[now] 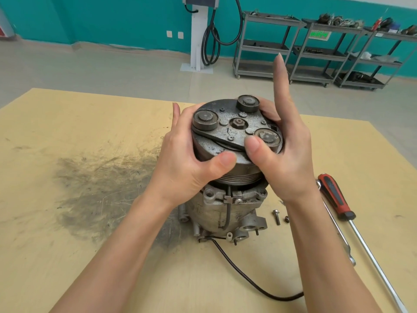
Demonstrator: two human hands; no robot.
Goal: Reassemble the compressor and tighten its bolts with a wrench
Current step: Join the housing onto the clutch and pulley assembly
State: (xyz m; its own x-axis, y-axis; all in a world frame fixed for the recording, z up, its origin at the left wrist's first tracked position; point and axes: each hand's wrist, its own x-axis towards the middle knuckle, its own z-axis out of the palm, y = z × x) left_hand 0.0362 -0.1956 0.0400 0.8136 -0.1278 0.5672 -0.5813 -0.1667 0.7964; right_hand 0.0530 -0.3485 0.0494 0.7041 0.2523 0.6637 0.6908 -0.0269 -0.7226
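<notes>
A grey metal compressor (216, 213) stands upright on the yellow table (67, 222), its pulley and dark clutch plate (234, 125) on top. My left hand (187, 163) grips the pulley's left side, thumb on the front rim. My right hand (284, 159) holds the right side, thumb pressing on the plate, index finger pointing straight up. A loose bolt (276, 216) and a small nut (287, 219) lie on the table right of the compressor. A wrench (338, 231) lies further right, partly hidden by my right forearm.
A red-and-black screwdriver (338, 197) lies at the right beside the wrench. The compressor's black cable (248, 281) trails toward the front of the table. A dark grease stain (101, 188) covers the left part. Grey shelf carts (316, 48) stand by the far wall.
</notes>
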